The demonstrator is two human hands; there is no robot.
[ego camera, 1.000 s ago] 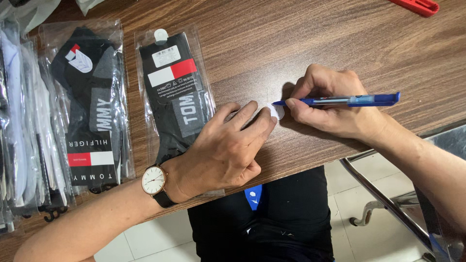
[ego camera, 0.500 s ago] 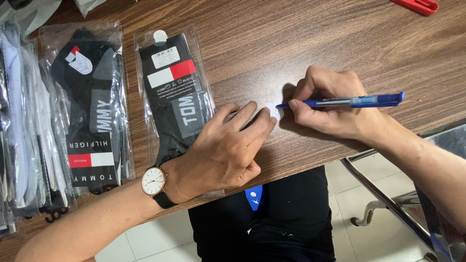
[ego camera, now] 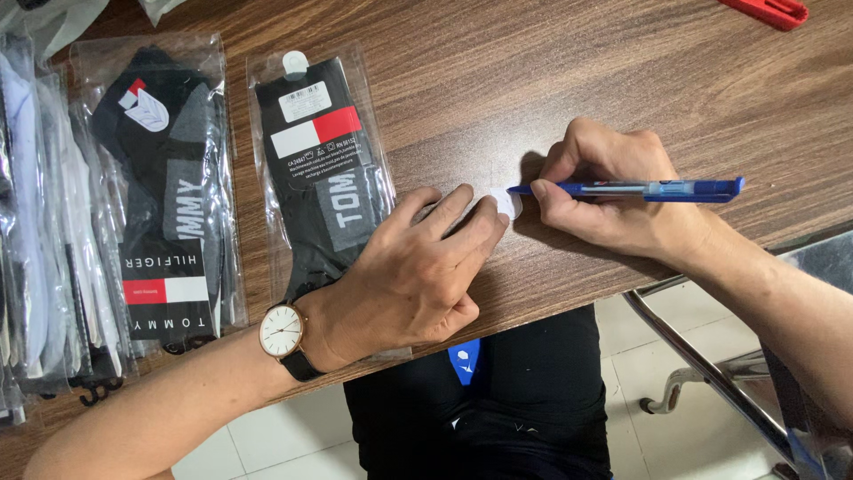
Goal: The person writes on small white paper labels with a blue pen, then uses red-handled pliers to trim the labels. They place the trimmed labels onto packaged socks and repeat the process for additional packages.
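My left hand (ego camera: 418, 276), with a wristwatch on its wrist, lies flat on the wooden table (ego camera: 551, 80). Its palm covers the lower part of a clear packet of dark socks (ego camera: 320, 169), and its fingertips press on a small white round sticker (ego camera: 508, 204). My right hand (ego camera: 613, 196) grips a blue pen (ego camera: 640, 188), held nearly level, with the tip touching the sticker. Most of the sticker is hidden under my fingers.
More clear packets of dark socks (ego camera: 169, 196) lie to the left, with a stack of others (ego camera: 35, 222) overlapping at the table's left edge. A red object (ego camera: 769, 9) sits at the far right corner. A metal chair frame (ego camera: 711, 356) stands below the table edge on the right.
Both hands stay almost in place. The pen tip has shifted slightly over the sticker and my left fingers now cover a little more of it.
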